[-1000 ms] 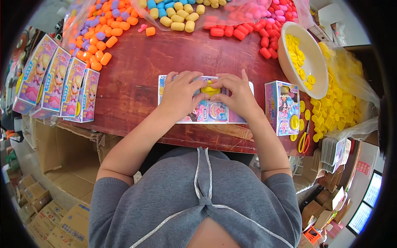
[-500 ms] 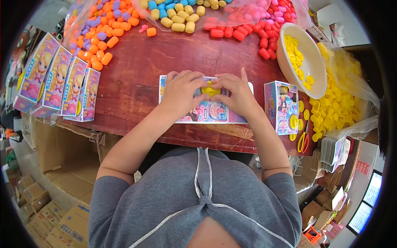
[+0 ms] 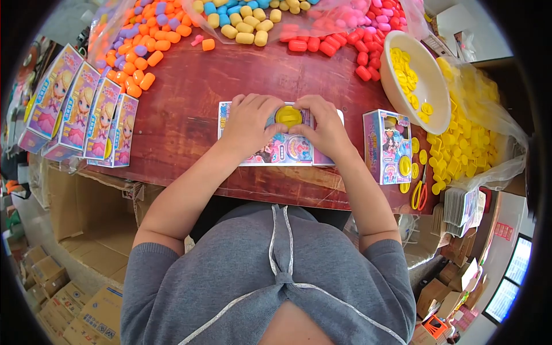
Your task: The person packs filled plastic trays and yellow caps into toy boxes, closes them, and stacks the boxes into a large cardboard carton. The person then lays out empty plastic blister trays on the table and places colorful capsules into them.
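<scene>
A printed toy box (image 3: 276,156) lies flat on the table in front of me, with a round yellow dial (image 3: 288,116) set in its face. My left hand (image 3: 251,122) is bent over the left part of the box, its thumb by the dial's lower left edge. On the other side, my right hand (image 3: 323,127) curls over the box, with thumb and forefinger arched around the dial's right edge. The undersides of both hands are hidden. Right of my right hand stands another printed box (image 3: 389,148) with a yellow dial low on its front.
Several princess boxes (image 3: 82,112) stand at the left. Orange capsules (image 3: 146,79), yellow capsules (image 3: 244,38) and red capsules (image 3: 328,49) line the back. At right are a cream bowl (image 3: 434,95) of yellow discs, yellow plastic parts (image 3: 468,144), scissors (image 3: 421,192) and stacked cards (image 3: 457,208).
My fingers have drawn apart a little around the dial, so more of it shows. My raised right finger has come down. The view has shifted slightly.
</scene>
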`<state>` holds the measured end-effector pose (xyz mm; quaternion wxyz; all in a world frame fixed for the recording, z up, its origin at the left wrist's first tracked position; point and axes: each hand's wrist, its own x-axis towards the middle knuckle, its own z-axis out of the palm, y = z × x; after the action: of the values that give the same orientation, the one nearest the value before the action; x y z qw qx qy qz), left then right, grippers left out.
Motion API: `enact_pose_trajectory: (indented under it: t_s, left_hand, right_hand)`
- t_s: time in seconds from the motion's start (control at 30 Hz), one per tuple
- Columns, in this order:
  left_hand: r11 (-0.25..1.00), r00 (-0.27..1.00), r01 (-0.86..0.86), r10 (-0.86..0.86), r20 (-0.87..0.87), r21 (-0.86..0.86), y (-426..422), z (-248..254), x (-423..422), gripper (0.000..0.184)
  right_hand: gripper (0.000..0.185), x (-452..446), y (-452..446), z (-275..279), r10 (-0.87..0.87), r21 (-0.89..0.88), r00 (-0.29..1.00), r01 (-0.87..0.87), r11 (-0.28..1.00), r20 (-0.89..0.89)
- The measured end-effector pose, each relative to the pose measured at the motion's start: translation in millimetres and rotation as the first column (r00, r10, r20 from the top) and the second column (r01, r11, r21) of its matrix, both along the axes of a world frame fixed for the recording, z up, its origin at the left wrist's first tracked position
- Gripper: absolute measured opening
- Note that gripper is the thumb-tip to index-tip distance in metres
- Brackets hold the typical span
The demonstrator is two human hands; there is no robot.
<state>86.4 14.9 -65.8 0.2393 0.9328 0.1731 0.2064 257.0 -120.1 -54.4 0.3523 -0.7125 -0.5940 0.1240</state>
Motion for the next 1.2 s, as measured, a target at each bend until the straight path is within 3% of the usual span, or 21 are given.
enact_pose_trajectory:
  t_s: [0.13, 0.2, 0.23, 0.27, 0.3, 0.37, 0.4, 0.43, 0.47, 0.6, 0.63, 0.67, 0.7, 0.77, 0.83, 0.87, 0.93, 0.97, 1.1, 1.13, 1.2]
  left_hand:
    - [1.000, 1.000, -0.002, 0.001, -0.029, -0.020, 0.3, 5.0, -2.3, 0.043]
    - [1.000, 0.987, -0.006, 0.008, 0.163, -0.011, -0.6, 8.7, -2.4, 0.045]
    - [1.000, 0.967, -0.009, 0.011, 0.255, -0.009, -1.6, 10.1, -3.3, 0.046]
    - [1.000, 0.938, -0.011, 0.013, 0.346, -0.008, -2.5, 11.5, -4.3, 0.047]
    - [0.999, 0.935, 0.001, -0.015, 0.355, 0.039, -7.8, 17.2, -10.1, 0.048]
    - [0.996, 0.930, 0.017, -0.047, 0.364, 0.085, -36.4, 25.3, -29.9, 0.049]
    - [0.980, 0.937, 0.057, -0.118, 0.328, 0.189, -57.9, 27.4, -39.3, 0.050]
    - [0.951, 0.941, 0.099, -0.185, 0.285, 0.292, -70.3, 28.8, -44.7, 0.050]
    - [0.951, 0.940, 0.098, -0.185, 0.285, 0.295, -73.6, 26.6, -46.6, 0.050]
    - [0.917, 0.860, -0.136, -0.079, 0.504, 0.375, -75.6, 4.5, -52.3, 0.056]
    - [0.964, 0.859, -0.089, -0.054, 0.509, 0.252, -68.7, 18.9, -51.5, 0.059]
    - [0.991, 0.860, -0.041, -0.028, 0.510, 0.124, -59.0, 33.6, -49.2, 0.063]
    - [0.990, 0.859, -0.043, -0.031, 0.511, 0.132, -51.0, 31.7, -46.5, 0.063]
    - [0.972, 0.664, 0.104, 0.088, 0.742, -0.208, -35.1, 23.5, -40.8, 0.071]
    - [0.961, 0.706, 0.172, 0.033, 0.708, -0.216, -17.1, 23.4, -37.0, 0.073]
    - [0.943, 0.744, 0.240, -0.024, 0.668, -0.233, -6.4, 24.4, -35.0, 0.074]
    - [0.890, 0.802, 0.364, -0.148, 0.579, -0.276, 9.8, 28.3, -32.2, 0.078]
    - [0.891, 0.801, 0.365, -0.152, 0.580, -0.270, 12.4, 35.3, -32.7, 0.078]
    - [0.962, 0.881, 0.224, -0.269, 0.389, 0.157, 15.8, 67.4, -40.6, 0.071]
    - [0.962, 0.882, 0.225, -0.269, 0.387, 0.154, 17.1, 63.0, -42.1, 0.071]
    - [0.958, 0.825, 0.282, -0.267, 0.498, 0.047, 20.1, 43.1, -42.8, 0.060]
  right_hand:
    - [0.043, 10.0, -3.5, -7.5, -0.158, 0.148, 0.939, 0.118, 0.982, 0.305]
    - [0.039, 26.7, -16.3, -8.5, -0.249, 0.196, 0.883, 0.183, 0.963, 0.398]
    - [0.034, 31.7, -26.2, -3.7, -0.336, -0.048, 0.941, 0.337, 0.940, 0.027]
    - [0.028, 33.7, -34.4, 0.1, -0.467, -0.329, 0.825, 0.366, 0.871, -0.317]
    - [0.028, 33.6, -39.6, 4.3, -0.466, -0.322, 0.825, 0.368, 0.872, -0.319]
    - [0.022, 30.1, -53.5, 12.5, -0.471, -0.342, 0.622, 0.325, 0.882, -0.625]
    - [0.019, 27.7, -60.9, 17.3, -0.455, -0.347, 0.488, 0.299, 0.889, -0.745]
    - [0.018, 24.3, -67.1, 22.4, -0.426, -0.346, 0.335, 0.272, 0.898, -0.841]
    - [0.018, 17.6, -71.7, 29.5, -0.422, -0.343, 0.337, 0.271, 0.899, -0.842]
    - [0.017, -22.1, -75.6, 56.1, -0.122, -0.055, 0.202, 0.309, 0.949, -0.972]
    - [0.017, -24.0, -72.8, 53.6, -0.115, -0.048, 0.201, 0.310, 0.950, -0.973]
    - [0.021, -24.9, -70.0, 47.7, -0.065, 0.083, 0.337, 0.406, 0.910, -0.939]
    - [0.025, -24.7, -66.3, 40.5, -0.032, 0.224, 0.473, 0.475, 0.851, -0.881]
    - [0.034, -24.1, -56.4, 29.2, -0.025, 0.510, 0.714, 0.525, 0.682, -0.700]
    - [0.051, -23.7, -28.3, 26.0, 0.029, 0.606, 0.892, 0.283, 0.743, -0.451]
    - [0.051, -23.3, -19.2, 25.3, 0.033, 0.616, 0.895, 0.278, 0.737, -0.444]
    - [0.061, -20.7, -5.1, 25.9, 0.153, 0.587, 0.945, 0.048, 0.808, -0.288]
    - [0.061, -17.7, -2.7, 27.1, 0.154, 0.592, 0.946, 0.048, 0.805, -0.286]
    - [0.062, -3.2, -7.5, 27.9, -0.071, 0.583, 0.978, -0.058, 0.810, 0.195]
    - [0.062, -3.7, -8.7, 24.2, -0.071, 0.582, 0.979, -0.055, 0.811, 0.192]
    - [0.057, -4.4, -11.9, 9.2, 0.049, 0.622, 0.999, -0.035, 0.782, -0.004]
